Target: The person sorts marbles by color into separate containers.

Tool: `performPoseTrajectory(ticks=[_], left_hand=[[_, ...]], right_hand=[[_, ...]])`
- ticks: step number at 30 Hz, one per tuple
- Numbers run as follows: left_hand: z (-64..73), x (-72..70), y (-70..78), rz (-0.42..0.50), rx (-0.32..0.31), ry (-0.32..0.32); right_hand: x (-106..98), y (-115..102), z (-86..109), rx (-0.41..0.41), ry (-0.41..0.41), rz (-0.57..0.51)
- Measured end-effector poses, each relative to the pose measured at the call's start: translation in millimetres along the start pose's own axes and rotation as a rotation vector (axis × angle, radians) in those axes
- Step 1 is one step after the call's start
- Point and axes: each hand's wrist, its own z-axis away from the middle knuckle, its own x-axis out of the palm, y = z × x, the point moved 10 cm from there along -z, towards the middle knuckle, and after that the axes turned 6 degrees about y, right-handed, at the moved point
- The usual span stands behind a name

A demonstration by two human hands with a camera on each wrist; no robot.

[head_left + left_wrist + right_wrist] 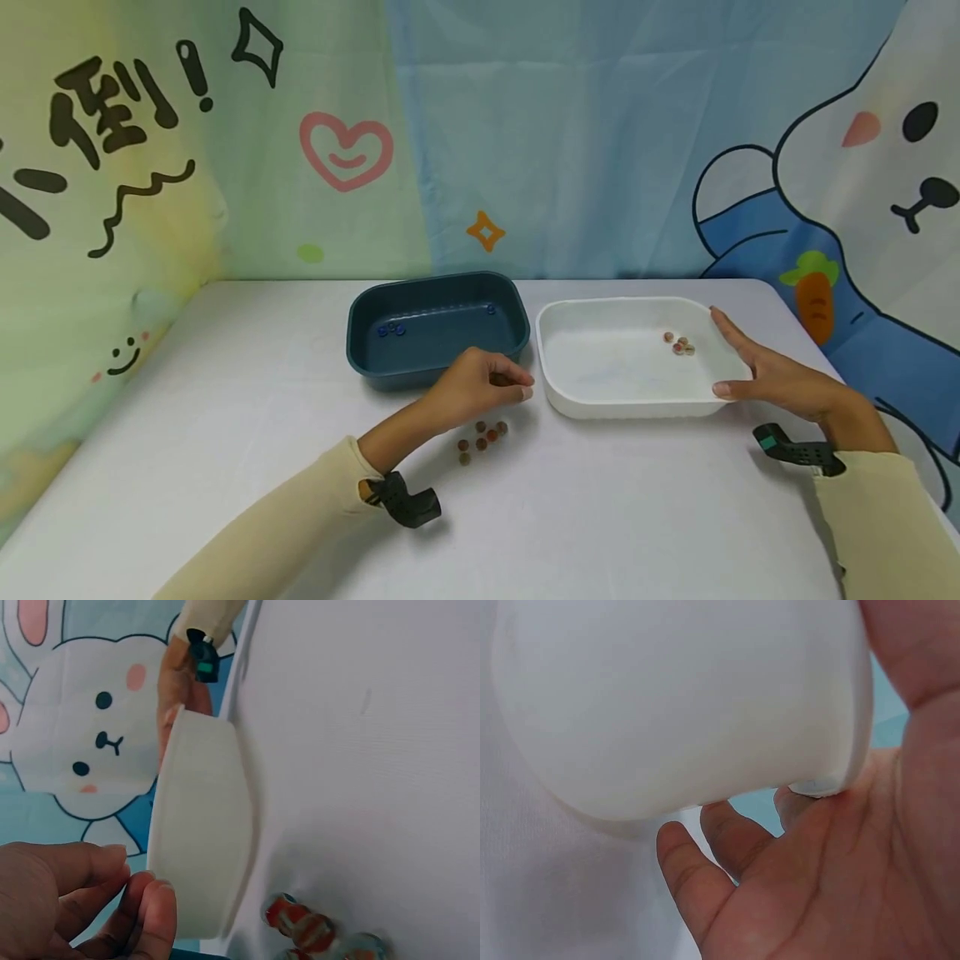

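My left hand (483, 385) hovers just left of the white tray (637, 408), thumb and fingertips drawn close together. In the left wrist view, the fingers (157, 911) bunch in front of the tray's side; I cannot tell whether they pinch something small. The right hand (783, 379) grips the tray's right end, its thumb at the near corner and a finger reaching along to the far corner. Several reddish marbles (679, 345) lie inside the tray on the right. Below the left hand, several red-and-pale striped marbles (482, 443) are grouped on the table.
A dark blue tray (405, 379) stands behind the left hand, left of the white one, with several blue marbles (392, 330) inside. The table has a white cover (600, 508). Behind its far edge hangs a printed cloth (570, 167).
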Motion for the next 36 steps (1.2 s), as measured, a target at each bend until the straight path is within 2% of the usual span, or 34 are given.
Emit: performPoseTrajectory(ticks=[5,17,30,36], left_hand=[[6.2,-2.5,-3.8,-0.040,0.006,-0.011],[22.9,-23.1,-14.5,-0.076,-0.007,-0.003],[47.5,-25.6,-31.5,-0.115,0.020,-0.034],[56.0,-25.9,-37.4,-0.126,0.037,-0.018]], right_hand=[[-1,0,-0.1,0.005,0.003,-0.007],[1,-3,2.3,0.009,-0.001,-0.030],[2,-2,1.4,0.026,-0.005,-0.029],[3,0,0.1,0.019,-0.009,-0.034]])
